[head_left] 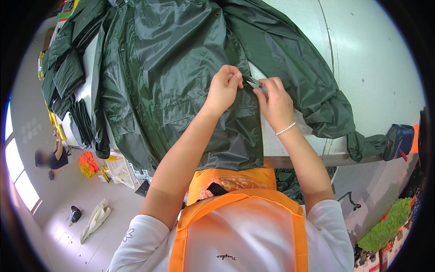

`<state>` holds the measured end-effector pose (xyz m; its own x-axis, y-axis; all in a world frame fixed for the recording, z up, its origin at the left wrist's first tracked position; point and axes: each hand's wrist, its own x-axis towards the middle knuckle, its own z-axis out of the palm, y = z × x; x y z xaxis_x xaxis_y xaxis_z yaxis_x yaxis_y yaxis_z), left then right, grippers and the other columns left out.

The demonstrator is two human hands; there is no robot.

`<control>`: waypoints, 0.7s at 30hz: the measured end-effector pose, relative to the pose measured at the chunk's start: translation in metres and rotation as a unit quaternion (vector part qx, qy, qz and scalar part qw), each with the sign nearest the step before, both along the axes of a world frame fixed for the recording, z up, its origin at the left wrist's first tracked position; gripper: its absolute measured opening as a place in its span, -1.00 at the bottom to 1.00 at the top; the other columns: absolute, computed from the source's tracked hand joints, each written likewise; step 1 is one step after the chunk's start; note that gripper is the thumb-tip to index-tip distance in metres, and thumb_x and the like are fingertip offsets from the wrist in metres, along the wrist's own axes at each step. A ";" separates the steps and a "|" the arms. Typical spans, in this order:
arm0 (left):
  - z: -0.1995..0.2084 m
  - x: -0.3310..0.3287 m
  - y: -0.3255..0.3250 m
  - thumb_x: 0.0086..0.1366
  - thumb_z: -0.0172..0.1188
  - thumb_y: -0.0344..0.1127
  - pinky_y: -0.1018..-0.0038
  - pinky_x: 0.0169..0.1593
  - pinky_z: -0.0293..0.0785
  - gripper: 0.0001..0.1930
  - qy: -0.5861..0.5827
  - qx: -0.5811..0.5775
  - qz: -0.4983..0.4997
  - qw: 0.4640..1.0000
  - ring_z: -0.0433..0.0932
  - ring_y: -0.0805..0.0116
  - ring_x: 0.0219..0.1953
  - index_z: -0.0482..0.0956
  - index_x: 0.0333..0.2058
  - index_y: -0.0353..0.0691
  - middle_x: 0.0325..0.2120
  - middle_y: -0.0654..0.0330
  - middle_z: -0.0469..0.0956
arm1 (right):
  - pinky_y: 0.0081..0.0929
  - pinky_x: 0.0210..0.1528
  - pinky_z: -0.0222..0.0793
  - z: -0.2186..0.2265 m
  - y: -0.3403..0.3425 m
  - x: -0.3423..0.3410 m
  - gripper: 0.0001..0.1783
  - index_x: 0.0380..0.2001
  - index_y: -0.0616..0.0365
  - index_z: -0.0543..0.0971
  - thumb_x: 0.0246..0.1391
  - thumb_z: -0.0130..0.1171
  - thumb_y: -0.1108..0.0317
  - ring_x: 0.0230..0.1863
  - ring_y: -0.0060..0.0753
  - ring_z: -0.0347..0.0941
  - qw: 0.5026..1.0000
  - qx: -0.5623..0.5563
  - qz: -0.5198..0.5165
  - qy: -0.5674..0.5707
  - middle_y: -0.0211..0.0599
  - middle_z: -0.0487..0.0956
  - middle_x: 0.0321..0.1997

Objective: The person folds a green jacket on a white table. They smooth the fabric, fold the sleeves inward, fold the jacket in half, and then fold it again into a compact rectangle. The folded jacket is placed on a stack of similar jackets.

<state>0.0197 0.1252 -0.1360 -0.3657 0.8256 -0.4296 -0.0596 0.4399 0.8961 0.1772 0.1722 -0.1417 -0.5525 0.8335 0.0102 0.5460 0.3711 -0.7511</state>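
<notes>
A shiny dark green jacket [181, 59] lies spread on the white table [362, 68], one sleeve [290, 68] stretched out to the right. At the jacket's side edge, my left hand [222, 90] is closed in a pinch. What sits between its fingertips is too small to make out, perhaps the edge of the cloth or a thread. Just to the right, my right hand [277, 102] is closed around small metal snips [254, 83]. Their pointed blades face the left fingertips, close to the jacket's edge. The handles are mostly hidden in my palm.
Folded dark green garments [68, 72] are piled along the table's left side. A navy pouch [398, 141] stands at the right end by the sleeve's cuff. Another person [56, 156] is at the far left. A white crate [120, 170] is on the floor.
</notes>
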 end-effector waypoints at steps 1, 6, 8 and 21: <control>0.000 -0.001 0.000 0.32 -0.03 -0.47 0.61 -0.31 0.34 -0.95 -0.007 0.002 0.009 1.000 0.39 0.55 -0.46 0.35 -0.31 -0.33 -0.53 0.27 0.42 | -0.26 -0.37 0.41 0.000 -0.003 0.001 -0.79 -0.29 0.16 0.47 0.01 0.20 0.34 -0.34 -0.08 0.48 1.000 -0.010 -0.007 -0.004 -0.24 0.44 -0.29; 0.000 -0.001 0.001 0.31 -0.03 -0.47 0.62 -0.30 0.34 -0.96 -0.025 0.005 0.016 1.000 0.39 0.56 -0.46 0.35 -0.31 -0.32 -0.53 0.28 0.42 | -0.26 -0.39 0.41 -0.004 -0.007 -0.001 -0.78 -0.28 0.16 0.47 0.00 0.21 0.35 -0.37 -0.07 0.49 0.999 0.003 -0.030 0.022 -0.24 0.45 -0.28; -0.001 -0.001 0.001 0.32 -0.03 -0.47 0.62 -0.30 0.34 -0.96 -0.026 0.006 0.013 1.000 0.38 0.56 -0.46 0.35 -0.31 -0.32 -0.54 0.28 0.42 | -0.27 -0.39 0.41 -0.005 -0.007 -0.003 -0.78 -0.28 0.15 0.47 0.00 0.21 0.35 -0.37 -0.08 0.49 0.999 0.008 -0.035 0.028 -0.24 0.45 -0.29; -0.001 0.001 0.001 0.32 -0.04 -0.48 0.62 -0.33 0.32 -0.96 -0.007 0.008 -0.002 1.000 0.36 0.57 -0.47 0.34 -0.31 -0.32 -0.56 0.30 0.39 | -0.32 -0.41 0.41 -0.012 -0.007 -0.007 -0.83 -0.36 0.13 0.48 -0.03 0.23 0.36 -0.40 -0.19 0.47 0.995 0.096 -0.009 0.010 -0.29 0.41 -0.38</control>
